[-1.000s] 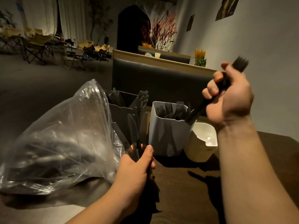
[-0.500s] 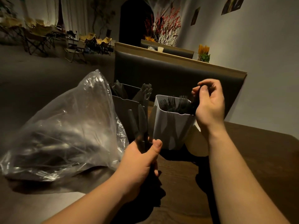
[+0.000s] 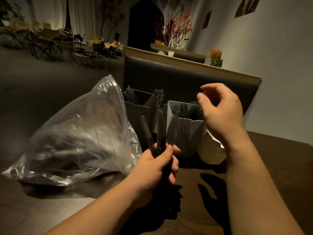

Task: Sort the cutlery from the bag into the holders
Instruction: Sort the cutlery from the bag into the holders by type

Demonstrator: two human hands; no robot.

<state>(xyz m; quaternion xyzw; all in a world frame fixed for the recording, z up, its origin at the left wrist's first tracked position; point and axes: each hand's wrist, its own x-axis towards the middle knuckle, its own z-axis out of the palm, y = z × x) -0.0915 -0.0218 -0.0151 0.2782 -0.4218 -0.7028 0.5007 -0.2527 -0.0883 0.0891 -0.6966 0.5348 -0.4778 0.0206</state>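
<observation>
Knives (image 3: 160,128) stood clenched in the left hand (image 3: 155,170) beside the plastic bag (image 3: 81,136). The right hand (image 3: 221,112) hovered empty, fingers loose, over the white holder (image 3: 184,138) of forks (image 3: 184,107).

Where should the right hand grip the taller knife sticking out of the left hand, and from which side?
Pinch the knife by its free upper part, coming from the right: its lower end is buried in the left hand, and the open right hand hovers on that side.

glossy clear plastic bag (image 3: 76,138), matt blk cutlery (image 3: 153,133), wood table (image 3: 279,160)
</observation>
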